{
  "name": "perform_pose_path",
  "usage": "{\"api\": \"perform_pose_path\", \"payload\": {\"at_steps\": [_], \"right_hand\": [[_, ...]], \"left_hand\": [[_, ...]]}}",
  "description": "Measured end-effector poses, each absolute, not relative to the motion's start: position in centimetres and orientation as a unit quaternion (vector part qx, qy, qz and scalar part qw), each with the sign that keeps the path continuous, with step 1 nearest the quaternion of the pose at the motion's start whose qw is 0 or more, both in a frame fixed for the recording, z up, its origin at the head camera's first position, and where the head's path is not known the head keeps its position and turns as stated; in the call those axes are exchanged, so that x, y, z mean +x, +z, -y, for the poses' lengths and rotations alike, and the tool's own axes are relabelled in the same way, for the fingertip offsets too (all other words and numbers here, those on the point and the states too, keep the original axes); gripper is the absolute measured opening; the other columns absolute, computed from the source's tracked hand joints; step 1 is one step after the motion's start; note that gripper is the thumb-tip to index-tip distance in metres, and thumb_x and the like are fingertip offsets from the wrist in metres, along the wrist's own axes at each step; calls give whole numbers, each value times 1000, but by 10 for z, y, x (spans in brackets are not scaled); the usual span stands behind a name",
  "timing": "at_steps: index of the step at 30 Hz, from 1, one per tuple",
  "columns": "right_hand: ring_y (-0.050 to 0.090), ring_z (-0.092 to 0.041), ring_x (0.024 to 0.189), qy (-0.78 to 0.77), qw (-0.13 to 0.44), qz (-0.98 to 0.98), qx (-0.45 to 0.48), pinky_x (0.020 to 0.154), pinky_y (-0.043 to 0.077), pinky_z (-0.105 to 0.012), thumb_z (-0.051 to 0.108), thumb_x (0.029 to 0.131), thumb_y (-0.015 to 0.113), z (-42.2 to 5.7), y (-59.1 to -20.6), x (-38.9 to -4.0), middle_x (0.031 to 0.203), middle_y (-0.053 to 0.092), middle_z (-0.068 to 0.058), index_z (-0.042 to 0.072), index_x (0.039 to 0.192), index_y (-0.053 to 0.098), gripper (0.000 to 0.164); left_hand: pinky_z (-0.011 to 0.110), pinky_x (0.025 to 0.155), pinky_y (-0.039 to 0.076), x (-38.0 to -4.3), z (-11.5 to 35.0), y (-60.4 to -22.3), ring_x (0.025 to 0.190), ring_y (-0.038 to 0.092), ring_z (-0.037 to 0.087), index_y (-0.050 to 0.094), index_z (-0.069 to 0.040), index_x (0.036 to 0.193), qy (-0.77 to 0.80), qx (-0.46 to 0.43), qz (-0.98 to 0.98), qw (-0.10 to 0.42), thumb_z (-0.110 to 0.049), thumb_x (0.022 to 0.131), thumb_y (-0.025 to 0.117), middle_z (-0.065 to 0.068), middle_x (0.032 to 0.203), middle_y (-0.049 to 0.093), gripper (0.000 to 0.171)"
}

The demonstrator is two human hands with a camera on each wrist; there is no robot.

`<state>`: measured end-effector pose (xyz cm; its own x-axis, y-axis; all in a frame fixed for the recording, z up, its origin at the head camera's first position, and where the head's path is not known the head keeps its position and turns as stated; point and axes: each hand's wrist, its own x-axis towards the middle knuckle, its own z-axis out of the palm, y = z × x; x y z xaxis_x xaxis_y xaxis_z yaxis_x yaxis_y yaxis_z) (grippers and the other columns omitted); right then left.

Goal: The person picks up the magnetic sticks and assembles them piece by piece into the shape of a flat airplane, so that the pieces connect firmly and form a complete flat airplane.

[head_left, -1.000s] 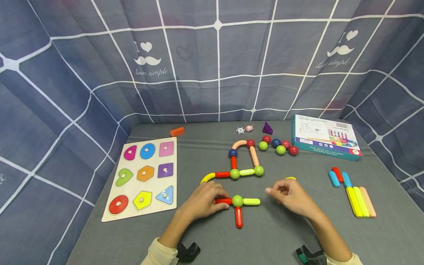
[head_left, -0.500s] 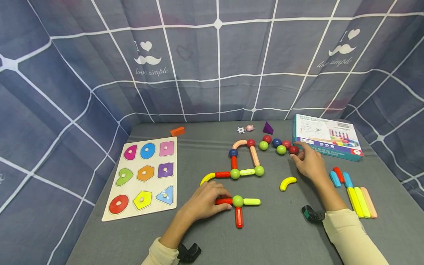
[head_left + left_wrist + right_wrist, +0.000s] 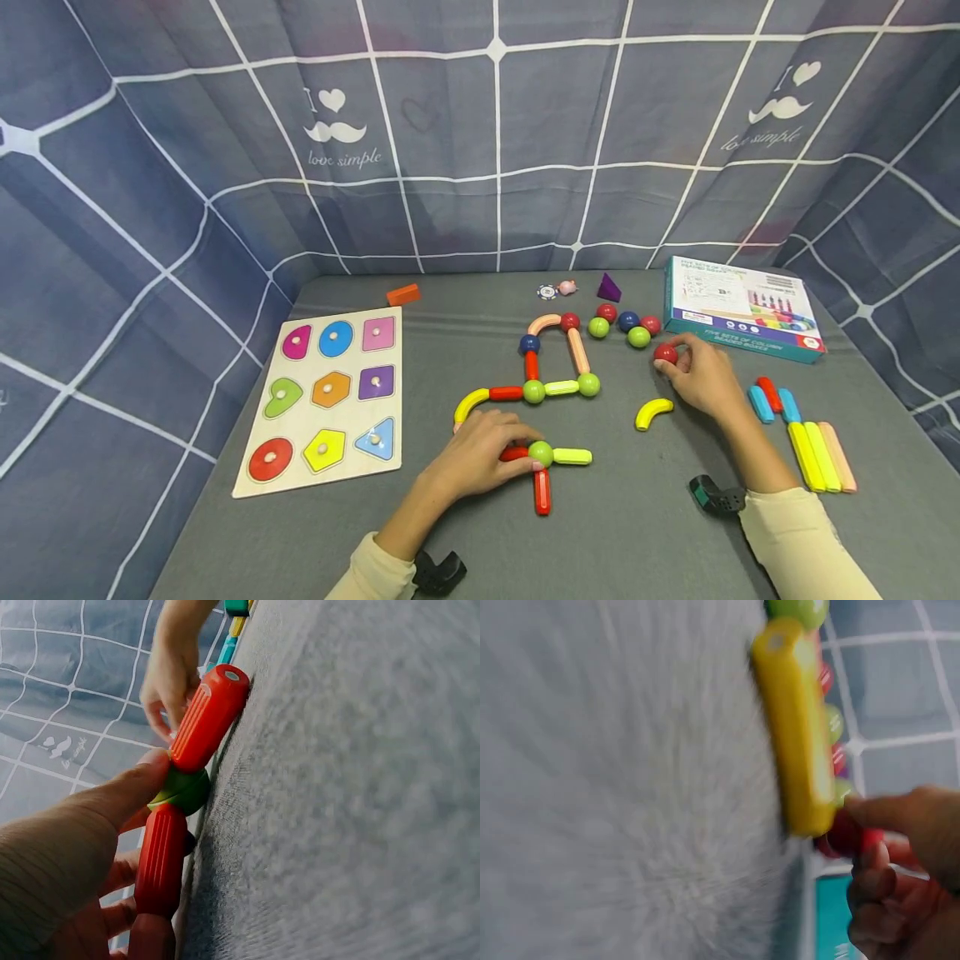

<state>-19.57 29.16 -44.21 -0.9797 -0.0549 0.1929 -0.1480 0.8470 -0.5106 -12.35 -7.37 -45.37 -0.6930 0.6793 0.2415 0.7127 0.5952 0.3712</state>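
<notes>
My right hand pinches a red ball between thumb and fingers, a little in front of the group of balls. In the right wrist view the red ball shows partly behind the thumb. My left hand has its thumb and forefinger about a green ball. Joined to that ball are a red rod toward the front, a lime rod to the right and another red rod, partly covered by the fingers. A curved yellow rod lies near the right hand.
Behind the left hand lies a joined figure of rods and balls. A shape puzzle board lies left, a box at the back right. Loose balls sit beside it; loose rods lie right. A purple wedge stands behind.
My right hand left the curved yellow rod, reached the balls at the back and drew the red ball toward the front. My left hand slid right along the red rod to the green ball.
</notes>
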Motion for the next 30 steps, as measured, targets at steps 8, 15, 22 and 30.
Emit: {"api": "perform_pose_path", "payload": {"at_steps": [8, 15, 22, 30], "right_hand": [[47, -11, 57, 409, -1, 885, 221, 48, 38, -25, 28, 83, 74, -249, -425, -146, 73, 54, 0, 17, 106, 62, 29], [49, -10, 57, 503, -94, 780, 360, 47, 41, -24, 19, 82, 76, -196, -433, -109, 76, 57, 3, 19, 108, 64, 30], [49, -14, 59, 517, -115, 721, 447, 48, 42, -23, 16, 79, 79, -170, -439, -97, 77, 56, 1, 16, 110, 64, 34], [48, -16, 57, 514, -119, 712, 462, 47, 41, -25, 10, 76, 80, -166, -438, -91, 74, 54, -1, 14, 107, 63, 36]], "left_hand": [[24, 69, 34, -130, 75, -453, 75, 47, 0, 70, -30, 110, -234, -381, 894, 1, -53, 91, 54, -17, 84, 55, 34], [18, 64, 37, -138, 74, -453, 70, 47, -2, 71, -24, 108, -280, -374, 883, -40, -48, 91, 57, -17, 83, 56, 33], [17, 61, 38, -141, 72, -453, 66, 46, -1, 72, -22, 104, -310, -373, 873, -52, -44, 91, 61, -17, 81, 57, 27], [17, 58, 36, -141, 70, -453, 64, 44, -2, 72, -23, 103, -311, -372, 873, -50, -43, 91, 61, -17, 79, 56, 27]]}}
